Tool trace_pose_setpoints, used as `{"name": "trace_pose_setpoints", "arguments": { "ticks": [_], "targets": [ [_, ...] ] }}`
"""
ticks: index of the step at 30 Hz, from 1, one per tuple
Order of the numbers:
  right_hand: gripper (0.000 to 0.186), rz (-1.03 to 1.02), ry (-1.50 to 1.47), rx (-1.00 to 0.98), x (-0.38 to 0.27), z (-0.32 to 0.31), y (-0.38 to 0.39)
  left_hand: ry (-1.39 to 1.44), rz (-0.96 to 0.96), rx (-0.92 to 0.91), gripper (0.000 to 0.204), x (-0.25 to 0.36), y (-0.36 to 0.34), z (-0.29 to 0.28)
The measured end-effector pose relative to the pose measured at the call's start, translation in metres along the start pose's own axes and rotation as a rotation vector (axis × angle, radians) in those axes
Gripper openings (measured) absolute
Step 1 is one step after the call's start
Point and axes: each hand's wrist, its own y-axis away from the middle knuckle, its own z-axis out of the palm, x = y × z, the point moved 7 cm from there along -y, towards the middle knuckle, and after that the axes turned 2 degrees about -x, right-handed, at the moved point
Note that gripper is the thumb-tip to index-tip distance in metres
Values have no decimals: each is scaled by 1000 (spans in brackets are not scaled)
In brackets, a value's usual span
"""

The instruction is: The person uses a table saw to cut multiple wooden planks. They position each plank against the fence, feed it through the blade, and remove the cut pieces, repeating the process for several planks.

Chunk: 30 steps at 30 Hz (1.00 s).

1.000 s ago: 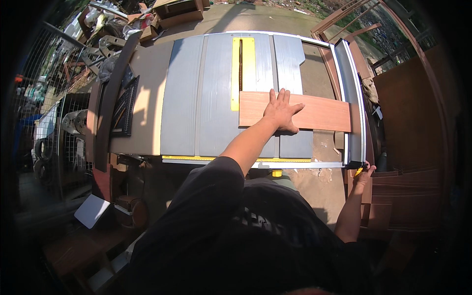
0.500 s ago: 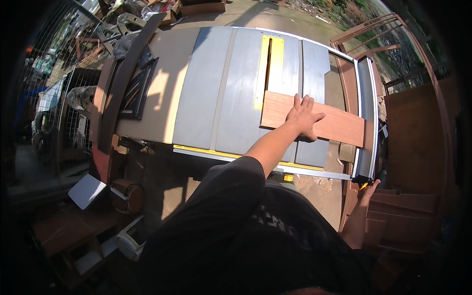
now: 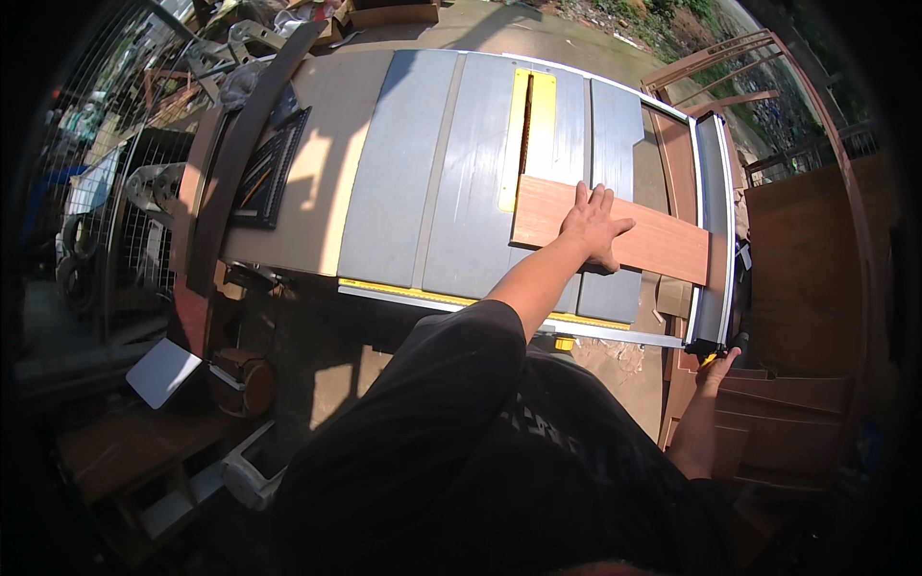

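Observation:
A reddish-brown wooden board (image 3: 663, 239) lies across the grey top of a table saw (image 3: 384, 216), its left end by the yellow throat plate (image 3: 544, 106) with the dark blade slot. My left hand (image 3: 595, 228) rests on the board, fingers spread and pressed flat. At the far right the board's other end meets the saw's rip fence (image 3: 712, 173), a long grey and silver rail. My right hand (image 3: 715, 365) is closed around the yellow lever (image 3: 708, 360) at the fence's near end; its fingers are partly hidden.
A wooden side panel (image 3: 336, 144) extends the saw top at left, with a black triangular square (image 3: 272, 173) and a dark plank (image 3: 230, 182) on it. A yellow-edged rail (image 3: 432, 299) runs along the near side. Brown boards (image 3: 783, 422) lie at lower right.

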Motion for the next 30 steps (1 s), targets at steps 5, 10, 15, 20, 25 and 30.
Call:
{"name": "trace_pose_setpoints", "arguments": {
  "ticks": [5, 10, 15, 20, 25, 30],
  "targets": [
    [91, -23, 5, -32, 1, 3, -2, -17, -5, 4, 98, -1, 1, 1],
    [92, -1, 4, -50, 6, -15, -20, -7, 2, -15, 98, 1, 1, -2],
    [93, -8, -33, -20, 11, -26, -31, -1, 4, -4, 98, 2, 2, -2],
    [95, -29, -47, -56, 15, -15, -35, -1, -7, -5, 98, -1, 2, -1],
    [93, -101, -133, -65, 16, -32, -51, 13, 14, 1, 98, 5, 0, -4],
    [57, -235, -474, -180, 30, 2, -48, -10, -33, -13, 100, 1, 0, 0]
  ]
}}
